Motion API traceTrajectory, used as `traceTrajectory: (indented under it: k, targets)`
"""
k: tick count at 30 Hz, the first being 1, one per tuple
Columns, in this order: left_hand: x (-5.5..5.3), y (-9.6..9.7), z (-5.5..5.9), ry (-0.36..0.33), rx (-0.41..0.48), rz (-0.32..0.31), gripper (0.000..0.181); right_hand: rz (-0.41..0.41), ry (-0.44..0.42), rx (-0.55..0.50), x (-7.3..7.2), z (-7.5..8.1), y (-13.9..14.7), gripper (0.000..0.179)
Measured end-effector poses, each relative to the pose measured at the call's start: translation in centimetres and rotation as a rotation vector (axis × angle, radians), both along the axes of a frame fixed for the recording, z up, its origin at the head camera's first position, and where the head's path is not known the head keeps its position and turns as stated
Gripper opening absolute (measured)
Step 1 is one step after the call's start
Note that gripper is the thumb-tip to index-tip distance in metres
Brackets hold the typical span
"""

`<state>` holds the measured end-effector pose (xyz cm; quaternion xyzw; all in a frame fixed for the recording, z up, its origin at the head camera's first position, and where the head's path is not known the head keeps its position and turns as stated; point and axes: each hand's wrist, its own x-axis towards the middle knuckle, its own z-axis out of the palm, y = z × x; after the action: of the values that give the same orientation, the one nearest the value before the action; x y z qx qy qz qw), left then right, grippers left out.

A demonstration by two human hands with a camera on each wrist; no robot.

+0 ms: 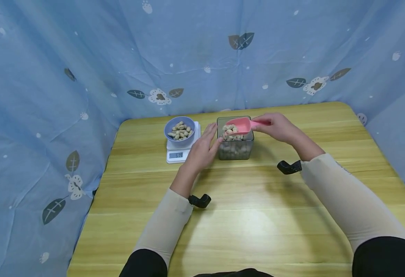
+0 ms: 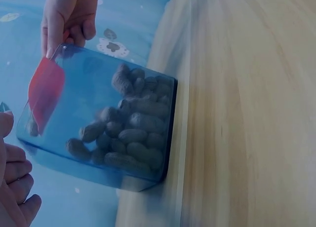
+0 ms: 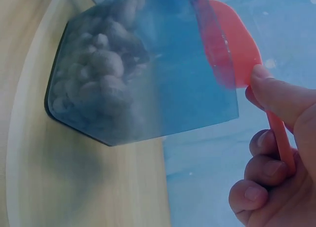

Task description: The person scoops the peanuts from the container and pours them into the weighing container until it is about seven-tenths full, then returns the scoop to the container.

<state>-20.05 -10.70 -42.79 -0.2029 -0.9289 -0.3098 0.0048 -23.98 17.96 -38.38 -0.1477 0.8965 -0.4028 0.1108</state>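
My right hand [image 1: 278, 127] grips the handle of a pink scoop [image 1: 244, 125], its thumb laid along the handle in the right wrist view. The scoop's bowl, with peanuts [image 1: 228, 129] at its front, is tilted in the open top of a clear grey square container [image 1: 235, 151]. Through the wall, more unshelled peanuts [image 2: 136, 135] show in the lower part. Beside the container's left side is my left hand [image 1: 202, 151], fingers extended and holding nothing. In the left wrist view its loosely bent fingers [image 2: 19, 180] appear apart from the wall.
Left of the container, a blue-purple bowl [image 1: 166, 130] of peanuts stands on a white digital scale [image 1: 172, 147] with a lit number display. Both stand near the back edge of the wooden table [image 1: 237, 207]. A blue patterned curtain [image 1: 195, 46] hangs behind it.
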Motion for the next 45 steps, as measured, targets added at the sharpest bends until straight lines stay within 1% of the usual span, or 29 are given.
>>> traceTrajectory:
  k: [4,7,11,13,17,20,22,25,31,33,36,38,40,42,45]
  targets:
    - [-0.1,-1.3,0.1,-0.002,0.031,0.043,0.063,-0.016,0.002,-0.009,0.0,0.5,-0.1,0.052]
    - [-0.4,-2.9,0.0,0.029,0.056,0.091,0.062,-0.016,0.014,-0.021,-0.2,1.1,-0.4,0.052]
    - [-0.7,-5.5,-0.3,0.08,0.054,0.192,0.063,-0.013,0.035,-0.019,-0.5,1.9,-1.3,0.052]
    - [-0.8,-6.8,-0.4,0.094,0.045,0.253,0.062,-0.015,0.041,-0.022,-0.7,2.1,-1.9,0.052]
    - [-0.9,-9.5,-1.0,0.07,0.026,0.356,0.06,-0.013,0.06,-0.038,-1.2,2.4,-3.7,0.052]
    - [-0.9,-11.1,-1.4,0.046,0.015,0.399,0.061,-0.004,0.072,-0.041,-1.6,2.7,-5.4,0.051]
    - [-0.9,-11.8,-1.7,0.038,0.015,0.404,0.061,0.007,0.078,-0.034,-1.9,2.8,-6.6,0.05]
    - [-1.0,-12.2,-2.1,0.029,0.006,0.401,0.062,0.037,0.1,-0.007,-2.2,2.9,-8.4,0.048]
    - [-1.2,-12.1,-2.6,0.002,0.019,0.403,0.063,0.109,0.148,0.049,-2.8,2.4,-12.2,0.04]
    - [-1.2,-11.9,-2.8,-0.006,0.02,0.411,0.064,0.109,0.163,0.087,-3.0,2.1,-13.3,0.038]
    - [-1.1,-11.8,-2.9,-0.011,0.02,0.422,0.064,0.097,0.208,0.191,-3.0,1.8,-14.8,0.038]
    - [-1.1,-11.8,-2.9,-0.008,0.022,0.427,0.064,0.093,0.257,0.261,-2.8,1.7,-15.7,0.038]
    - [-1.1,-11.8,-2.8,-0.001,0.028,0.427,0.064,0.104,0.332,0.334,-2.5,1.7,-16.4,0.039]
    - [-1.0,-11.8,-2.7,0.013,0.037,0.426,0.063,0.119,0.432,0.385,-2.2,1.7,-16.9,0.038]
    - [-1.1,-12.0,-2.6,0.017,0.042,0.429,0.062,0.136,0.599,0.417,-1.8,1.7,-17.5,0.031]
